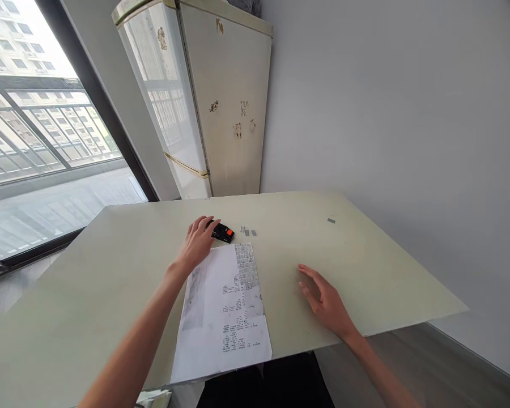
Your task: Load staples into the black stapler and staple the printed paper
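Note:
My left hand (199,241) reaches to the far side of the paper, its fingers closed over the back part of a small black stapler (224,233) with an orange patch on its front end. The stapler lies on the table just beyond the top edge of the printed paper sheets (221,317). Part of the stapler is hidden under my fingers. My right hand (325,303) hovers or rests at the table's near right side, to the right of the sheets. Its fingers are apart with nothing between them.
Several small grey staple strips (247,232) lie right of the stapler; another grey strip (331,221) lies farther right. The pale table (110,283) has its near edge at my lap. A worn white refrigerator (229,102) stands behind it, a wall (386,113) to the right.

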Action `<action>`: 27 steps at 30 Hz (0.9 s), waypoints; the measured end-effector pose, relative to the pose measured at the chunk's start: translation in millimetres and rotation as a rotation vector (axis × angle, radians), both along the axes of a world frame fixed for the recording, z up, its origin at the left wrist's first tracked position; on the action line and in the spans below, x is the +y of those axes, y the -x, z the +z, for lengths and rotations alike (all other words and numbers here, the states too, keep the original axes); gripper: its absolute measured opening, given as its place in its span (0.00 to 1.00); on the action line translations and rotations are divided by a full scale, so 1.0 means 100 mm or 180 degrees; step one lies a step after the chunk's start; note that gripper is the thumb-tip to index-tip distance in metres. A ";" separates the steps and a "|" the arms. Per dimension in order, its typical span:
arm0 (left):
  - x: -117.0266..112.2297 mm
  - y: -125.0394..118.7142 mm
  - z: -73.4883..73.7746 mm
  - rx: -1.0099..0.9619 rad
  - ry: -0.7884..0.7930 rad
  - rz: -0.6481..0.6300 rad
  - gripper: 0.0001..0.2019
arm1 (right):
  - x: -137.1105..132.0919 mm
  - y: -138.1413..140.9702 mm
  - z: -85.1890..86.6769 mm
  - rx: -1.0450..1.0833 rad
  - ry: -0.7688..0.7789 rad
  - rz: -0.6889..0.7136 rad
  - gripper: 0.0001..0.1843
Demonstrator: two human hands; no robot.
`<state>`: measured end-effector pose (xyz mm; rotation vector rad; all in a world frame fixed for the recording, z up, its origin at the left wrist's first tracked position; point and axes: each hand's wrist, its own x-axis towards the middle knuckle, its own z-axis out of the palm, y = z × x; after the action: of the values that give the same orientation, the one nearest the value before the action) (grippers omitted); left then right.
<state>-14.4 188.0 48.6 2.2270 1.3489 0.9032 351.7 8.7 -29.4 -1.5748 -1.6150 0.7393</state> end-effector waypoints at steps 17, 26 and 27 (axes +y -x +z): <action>-0.12 -0.38 0.48 0.0296 0.0261 -0.0537 0.13 | 0.13 -0.05 0.06 0.0759 0.0279 -0.0327 0.22; -0.79 -1.59 0.07 0.0984 0.0355 -0.1063 0.09 | 0.63 -0.13 0.37 0.1186 0.0284 -0.0295 0.22; -0.81 -1.65 0.03 0.1171 0.0314 -0.1074 0.09 | 0.66 -0.15 0.36 0.1199 0.0300 -0.0275 0.22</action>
<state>150.9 107.0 51.9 2.5201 1.0763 0.3134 366.3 74.3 6.3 -1.4556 -1.2465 1.0091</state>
